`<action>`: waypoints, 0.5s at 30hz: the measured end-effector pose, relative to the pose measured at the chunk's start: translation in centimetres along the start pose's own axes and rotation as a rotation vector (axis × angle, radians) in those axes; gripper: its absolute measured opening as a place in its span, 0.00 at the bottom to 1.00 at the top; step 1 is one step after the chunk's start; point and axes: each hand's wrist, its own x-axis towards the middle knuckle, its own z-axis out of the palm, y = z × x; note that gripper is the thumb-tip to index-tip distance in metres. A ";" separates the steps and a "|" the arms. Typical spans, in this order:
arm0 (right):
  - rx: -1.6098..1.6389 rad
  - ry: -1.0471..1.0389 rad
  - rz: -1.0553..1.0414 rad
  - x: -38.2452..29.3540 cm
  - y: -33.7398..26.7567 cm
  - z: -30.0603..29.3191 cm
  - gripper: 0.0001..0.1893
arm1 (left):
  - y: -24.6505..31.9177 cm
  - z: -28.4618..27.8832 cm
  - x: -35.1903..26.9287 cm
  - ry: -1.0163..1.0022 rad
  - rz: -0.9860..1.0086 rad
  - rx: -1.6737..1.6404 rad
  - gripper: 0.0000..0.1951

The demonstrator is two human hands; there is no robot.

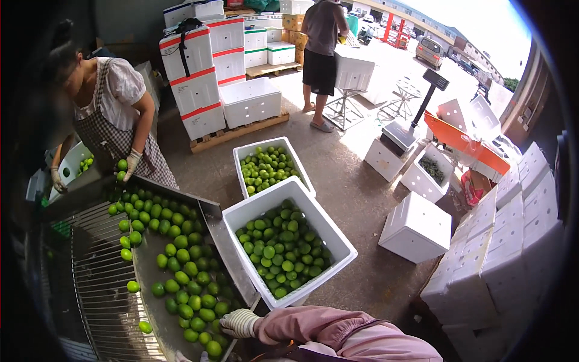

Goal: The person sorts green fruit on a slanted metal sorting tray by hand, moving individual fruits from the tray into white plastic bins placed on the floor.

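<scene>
My right hand, in a striped knit glove with a pink sleeve behind it, is at the near right edge of a metal sorting tray. Its fingertips reach the green limes by the tray's side wall; whether they grip one is hidden. Only gloved fingertips of my left hand show at the bottom rim, near the lowest limes. Many limes spread over the tray in a curved band. Beyond the wall stands a white foam box, part filled with darker green limes.
A second foam box holds lighter limes. On the left, a co-worker's gloved hand holds limes above the tray. Metal roller bars adjoin it. A scale, an upturned foam box and stacked boxes stand to the right.
</scene>
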 end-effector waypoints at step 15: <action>-0.206 0.028 -0.038 -0.4 -1.1 0.9 0.15 | -1.9 -6.2 -25.1 0.098 -1.022 -0.271 0.64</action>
